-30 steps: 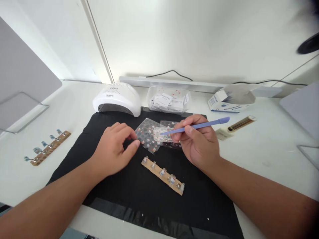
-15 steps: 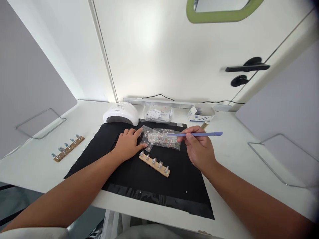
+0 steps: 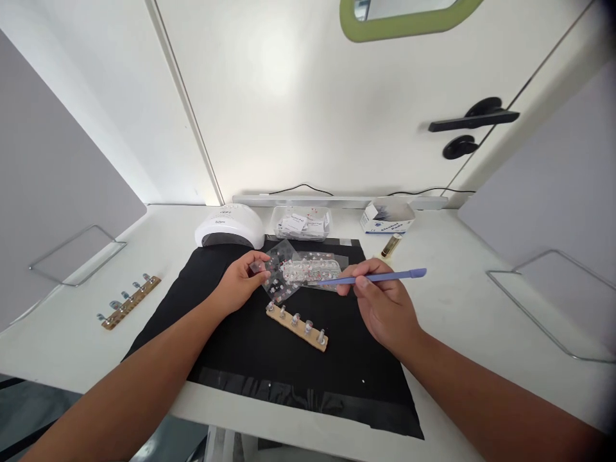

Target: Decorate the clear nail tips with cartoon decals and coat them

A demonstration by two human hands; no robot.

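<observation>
The right hand (image 3: pixel 385 308) pinches a purple tool (image 3: pixel 387 276), its tip by the near edge of the case (image 3: pixel 312 270), which lies between the hands. The left hand (image 3: pixel 237 282) touches the sheet (image 3: pixel 278 281) at its left; whether it pinches it, I cannot tell. The strip (image 3: pixel 299 330) lies nearer the person.

- Slim purple tool (image 3: pixel 392 276): held nearly level, its fine tip pointing left, by the near edge of the case.
- Clear case (image 3: pixel 312 270): long, round-ended, full of tiny pale and reddish pieces.
- Transparent sheet (image 3: pixel 277 286): small printed motifs, set askew, at the case's left end.
</observation>
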